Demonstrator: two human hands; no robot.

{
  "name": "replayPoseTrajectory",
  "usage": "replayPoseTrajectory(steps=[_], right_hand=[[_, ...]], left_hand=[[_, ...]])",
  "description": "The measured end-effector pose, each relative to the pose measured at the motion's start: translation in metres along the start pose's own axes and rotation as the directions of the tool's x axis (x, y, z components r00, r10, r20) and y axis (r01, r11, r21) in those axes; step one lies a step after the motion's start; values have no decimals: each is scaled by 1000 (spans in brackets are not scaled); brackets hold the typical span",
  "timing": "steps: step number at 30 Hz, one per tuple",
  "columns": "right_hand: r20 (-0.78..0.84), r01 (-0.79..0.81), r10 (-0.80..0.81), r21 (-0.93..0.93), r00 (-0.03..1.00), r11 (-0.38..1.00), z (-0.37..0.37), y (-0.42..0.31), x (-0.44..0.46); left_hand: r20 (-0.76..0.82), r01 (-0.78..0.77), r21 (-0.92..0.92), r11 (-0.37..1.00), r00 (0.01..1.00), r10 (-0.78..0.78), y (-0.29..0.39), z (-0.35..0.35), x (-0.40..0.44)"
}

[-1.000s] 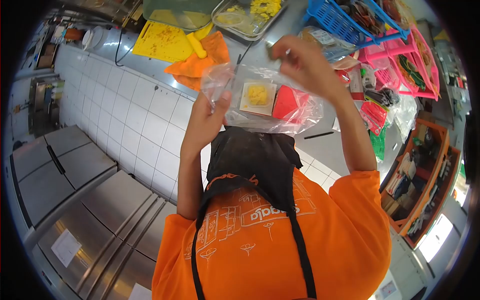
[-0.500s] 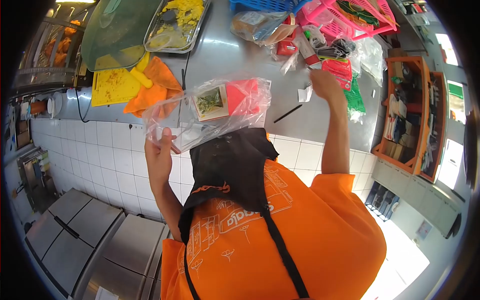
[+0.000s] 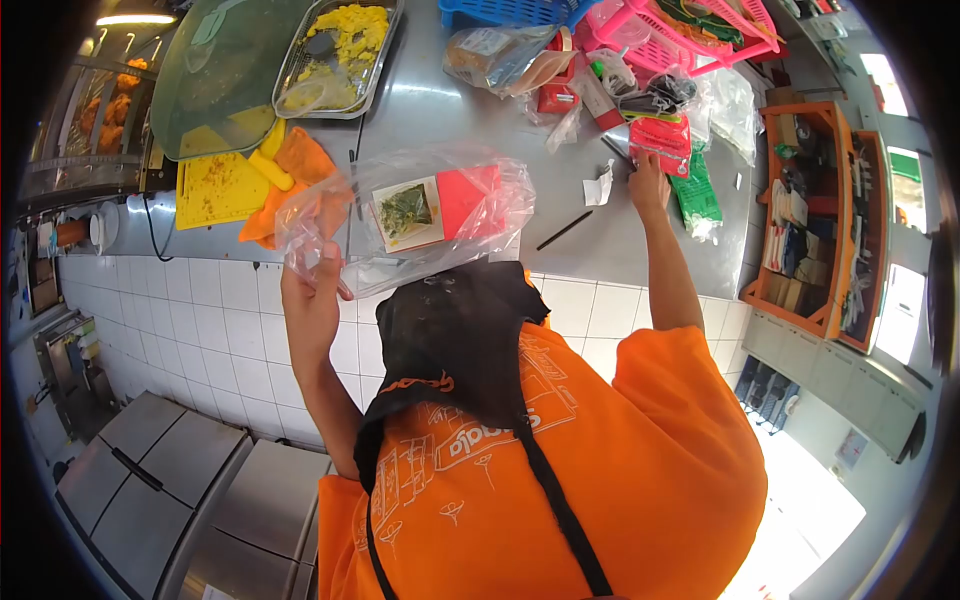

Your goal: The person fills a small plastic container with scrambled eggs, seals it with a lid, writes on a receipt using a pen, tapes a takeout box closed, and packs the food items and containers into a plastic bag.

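Note:
My left hand (image 3: pixel 316 292) pinches the near left end of a clear plastic bag (image 3: pixel 330 262). Inside the bag lie a box with a picture of green leaves (image 3: pixel 405 214) and a red-pink panel (image 3: pixel 470 203). My right hand (image 3: pixel 651 186) is at the lower edge of a red packet (image 3: pixel 660 140), its fingers drawn together. A thin dark stick-like thing (image 3: pixel 617 151) shows just beside those fingers; whether they grip it is unclear. To its left is a torn white paper slip (image 3: pixel 598 186). A black pen-like stick (image 3: pixel 564 230) lies closer to me.
A green packet (image 3: pixel 697 196) lies right of my right hand. Behind are a pink basket (image 3: pixel 690 48), a blue basket (image 3: pixel 515 12) and bagged goods (image 3: pixel 500 58). Leftward are a metal tray (image 3: pixel 357 108) with yellow food, an orange cloth (image 3: pixel 305 160) and a yellow board (image 3: pixel 213 192).
My right hand has moved from above the paper slip, right and down, to the red packet's edge. A dark stick-like thing now shows beside it. My left hand keeps its hold on the bag.

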State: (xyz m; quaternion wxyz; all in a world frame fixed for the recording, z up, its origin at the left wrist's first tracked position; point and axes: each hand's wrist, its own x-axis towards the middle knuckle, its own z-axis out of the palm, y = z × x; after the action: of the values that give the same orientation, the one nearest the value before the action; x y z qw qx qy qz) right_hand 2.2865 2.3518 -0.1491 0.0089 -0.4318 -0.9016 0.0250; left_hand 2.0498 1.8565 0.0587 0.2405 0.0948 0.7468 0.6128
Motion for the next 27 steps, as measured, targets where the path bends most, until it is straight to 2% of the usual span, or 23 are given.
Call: replayPoseTrajectory(steps=[3, 5, 6, 7, 9, 11, 12, 13, 14, 16, 17, 18, 19, 22, 25, 27], right_hand=[[6, -12, 12, -17, 1000, 1000, -16, 6, 4], [-10, 76, -76, -10, 997, 997, -47, -1, -5], [11, 283, -283, -21, 959, 959, -62, 3, -9], [25, 475, -475, -23, 880, 880, -77, 1, -13], [80, 491, -530, 281, 844, 825, -144, -56, -28], [13, 380, -578, 740, 816, 555, -212, -137, -53], [25, 355, -669, 833, 743, 425, -231, -165, -57], [13, 312, -751, 905, 660, 291, -237, -191, -60], [-63, 301, -842, 946, 536, 121, -226, -219, -62], [-111, 406, -931, 913, 346, 42, -197, -280, -62], [-54, 540, -953, 833, 298, 122, -180, -302, -57], [34, 730, -933, 613, 359, 303, -141, -308, -49], [100, 834, -892, 324, 440, 447, -110, -312, -46], [335, 763, -743, 96, 580, 639, -116, -322, -48], [290, 757, -830, 344, 477, 556, -115, -327, -45], [303, 757, -867, 426, 395, 495, -101, -336, -40]], left_hand=[[-17, -40, -8, 999, 999, 40, -1, 4, -2], [-47, -46, -1, 999, 998, 46, -10, 1, -5], [22, 1, 10, 1000, 1000, -1, -11, -4, -7], [-1, -42, -14, 999, 999, 42, -1, 1, -8], [8, 17, 2, 1000, 1000, -17, -3, -2, -9], [38, -8, 1, 1000, 999, 7, -1, -1, -5], [66, -22, 3, 1000, 998, 22, 1, -1, -1], [82, -51, -10, 999, 995, 51, 4, 0, 2], [100, -83, -25, 996, 991, 85, 8, 3, 6], [159, -137, -68, 988, 976, 146, 10, 5, 15], [163, -141, -74, 987, 975, 152, 9, 5, 18], [161, -147, -83, 986, 974, 159, 10, 6, 21], [152, -154, -79, 985, 975, 165, 9, 6, 23], [118, -172, -64, 983, 977, 178, 7, 7, 28], [135, -122, -65, 990, 982, 130, 11, 4, 25], [146, -135, -23, 991, 980, 137, 10, 6, 25]])
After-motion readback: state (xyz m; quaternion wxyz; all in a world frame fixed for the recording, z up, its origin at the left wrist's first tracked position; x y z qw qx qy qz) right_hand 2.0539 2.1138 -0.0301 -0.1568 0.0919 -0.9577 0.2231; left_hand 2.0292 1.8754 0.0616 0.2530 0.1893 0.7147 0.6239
